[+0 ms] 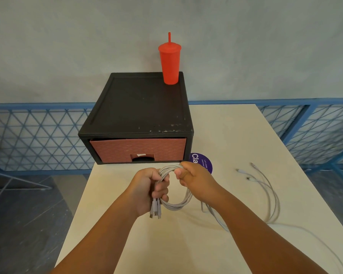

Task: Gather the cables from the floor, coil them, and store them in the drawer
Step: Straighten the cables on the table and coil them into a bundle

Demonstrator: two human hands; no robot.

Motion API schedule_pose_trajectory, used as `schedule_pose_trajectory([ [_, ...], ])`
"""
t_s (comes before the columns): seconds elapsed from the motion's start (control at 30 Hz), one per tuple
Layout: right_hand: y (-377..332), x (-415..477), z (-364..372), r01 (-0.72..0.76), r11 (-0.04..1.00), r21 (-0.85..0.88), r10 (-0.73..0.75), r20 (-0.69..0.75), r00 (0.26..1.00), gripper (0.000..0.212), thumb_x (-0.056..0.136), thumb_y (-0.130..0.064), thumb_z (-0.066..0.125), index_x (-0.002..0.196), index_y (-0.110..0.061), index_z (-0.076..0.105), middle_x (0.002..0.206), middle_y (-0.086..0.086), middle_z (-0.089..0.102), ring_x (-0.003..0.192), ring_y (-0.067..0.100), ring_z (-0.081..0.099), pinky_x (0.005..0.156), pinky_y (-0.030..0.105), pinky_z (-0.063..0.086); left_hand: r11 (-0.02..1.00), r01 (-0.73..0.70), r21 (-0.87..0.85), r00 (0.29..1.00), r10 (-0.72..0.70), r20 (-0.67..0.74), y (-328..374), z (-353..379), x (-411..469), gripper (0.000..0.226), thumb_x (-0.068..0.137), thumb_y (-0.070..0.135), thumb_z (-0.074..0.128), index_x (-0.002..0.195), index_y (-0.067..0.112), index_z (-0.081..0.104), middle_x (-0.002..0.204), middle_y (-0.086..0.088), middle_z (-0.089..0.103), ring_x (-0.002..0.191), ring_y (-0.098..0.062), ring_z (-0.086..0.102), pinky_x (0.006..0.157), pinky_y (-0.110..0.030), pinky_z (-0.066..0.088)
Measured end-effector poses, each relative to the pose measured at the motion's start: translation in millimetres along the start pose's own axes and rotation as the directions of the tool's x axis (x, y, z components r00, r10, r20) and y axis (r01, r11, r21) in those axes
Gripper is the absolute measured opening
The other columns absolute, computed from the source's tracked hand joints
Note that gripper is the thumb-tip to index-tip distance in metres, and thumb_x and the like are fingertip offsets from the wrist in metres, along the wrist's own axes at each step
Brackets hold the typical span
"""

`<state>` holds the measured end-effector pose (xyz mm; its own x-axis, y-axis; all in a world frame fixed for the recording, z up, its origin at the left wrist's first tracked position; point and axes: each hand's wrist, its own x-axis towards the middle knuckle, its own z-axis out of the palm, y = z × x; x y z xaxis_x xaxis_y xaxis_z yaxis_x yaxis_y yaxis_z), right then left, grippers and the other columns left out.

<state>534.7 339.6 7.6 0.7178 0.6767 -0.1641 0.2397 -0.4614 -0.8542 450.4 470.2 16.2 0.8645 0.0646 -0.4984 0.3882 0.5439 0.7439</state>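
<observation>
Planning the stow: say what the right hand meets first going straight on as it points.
The right hand would likely reach the closed drawer front near its right end, passing over the flat purple sticker; depth is unclear.

— Where does the camera look from?
— From my head, above the near edge of the desk (232, 135). It faces forward and tilts down along the desk toward the far edge.
— How close is it?
— Close. My forearms come in from the bottom of the frame. My left hand (147, 186) and right hand (196, 175) sit near the middle, with the cable (178, 204) between them.
— And farther out?
— The lens is wide, so straight lines bow. This one view also takes in the drawer unit (139, 107) by the far left corner, the wall (67, 46) behind it and the floor (28, 224) on the left.
</observation>
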Motion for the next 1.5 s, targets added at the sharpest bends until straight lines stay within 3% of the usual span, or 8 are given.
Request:
schedule_pose_trajectory([
  [0.17,-4.5,-4.3,-3.0,0.028,0.958,0.286,-0.019,-0.035,0.999,0.025,0.093,-0.035,0.046,0.073,-0.024,0.056,0.065,-0.006,0.051,0.063,0.007,0.047,0.063,0.021,0.042,0.990,0.049,-0.129,0.937,-0.001,0.349,2.0,-5.3,2.2,0.021,0.063,0.027,0.073,0.070,0.010,0.064,0.035,0.008,0.038,0.028,-0.003,0.036,0.046,-0.021,0.048],
  [0.33,-13.4,-5.8,-11.5,0.042,0.918,0.394,-0.060,0.032,0.998,0.030,0.095,-0.036,0.041,0.073,-0.024,0.057,0.051,-0.011,0.048,0.049,0.002,0.041,0.049,0.015,0.036,0.917,0.163,-0.364,0.765,0.116,0.633,-4.0,-9.1,4.0,0.039,0.094,0.025,0.044,0.119,-0.002,0.057,0.055,0.002,0.033,0.042,-0.008,0.036,0.080,-0.034,0.057],
  [0.53,8.9,-6.9,-20.4,-0.060,0.972,0.229,0.046,0.065,0.997,0.027,0.096,-0.038,0.038,0.080,-0.029,0.058,0.065,-0.006,0.052,0.057,0.007,0.042,0.055,0.019,0.036,0.892,-0.022,-0.452,0.919,0.196,0.342,-6.0,-8.6,0.9,0.040,0.071,0.027,0.070,0.105,0.005,0.068,0.040,0.006,0.038,0.030,-0.006,0.037,0.051,-0.021,0.052],
  [0.8,35.8,-18.1,3.2,-0.136,0.983,-0.126,0.157,0.178,0.971,0.009,0.092,-0.028,0.048,0.089,-0.020,0.048,0.073,-0.005,0.049,0.058,0.008,0.042,0.052,0.021,0.036,0.841,-0.199,-0.503,0.948,0.295,0.117,3.2,-7.3,2.0,0.038,0.076,0.023,0.059,0.108,0.003,0.062,0.048,0.007,0.040,0.035,-0.006,0.039,0.048,-0.020,0.049],
  [1.07,17.7,-37.5,22.1,-0.077,0.899,-0.432,0.269,0.404,0.875,0.034,0.092,-0.024,0.052,0.123,-0.014,0.042,0.110,0.008,0.056,0.087,0.017,0.053,0.075,0.030,0.045,0.922,-0.347,-0.171,0.930,0.314,-0.191,3.4,13.3,13.2,0.024,0.097,0.015,0.031,0.112,0.009,0.050,0.049,0.003,0.044,0.043,-0.008,0.040,0.057,-0.027,0.044],
  [1.23,4.6,-43.8,27.4,0.072,0.813,-0.577,0.243,0.448,0.860,0.040,0.093,-0.023,0.049,0.128,-0.008,0.038,0.121,0.016,0.055,0.102,0.028,0.057,0.085,0.038,0.047,0.969,-0.244,0.048,0.881,0.242,-0.407,7.4,24.2,21.5,0.028,0.098,0.023,0.038,0.076,0.012,0.051,0.058,-0.005,0.044,0.052,-0.014,0.040,0.065,-0.027,0.041],
  [1.4,-10.6,-45.3,23.5,0.177,0.775,-0.607,0.149,0.447,0.882,0.036,0.095,-0.019,0.045,0.128,-0.007,0.043,0.118,0.017,0.056,0.101,0.028,0.056,0.079,0.033,0.041,0.954,-0.010,0.300,0.873,0.155,-0.463,4.3,23.1,29.4,0.047,0.097,0.035,0.038,0.062,0.005,0.045,0.059,-0.008,0.048,0.056,-0.017,0.046,0.085,-0.041,0.048],
  [1.5,-18.9,-41.6,13.7,0.204,0.754,-0.624,0.115,0.431,0.895,0.031,0.095,-0.020,0.045,0.123,-0.008,0.050,0.116,0.015,0.059,0.100,0.027,0.056,0.083,0.034,0.046,0.837,-0.170,0.520,0.880,0.366,-0.303,-10.0,20.1,18.2,0.021,0.096,0.031,0.038,0.091,0.012,0.042,0.071,0.004,0.046,0.066,-0.013,0.046,0.091,-0.052,0.042],
])
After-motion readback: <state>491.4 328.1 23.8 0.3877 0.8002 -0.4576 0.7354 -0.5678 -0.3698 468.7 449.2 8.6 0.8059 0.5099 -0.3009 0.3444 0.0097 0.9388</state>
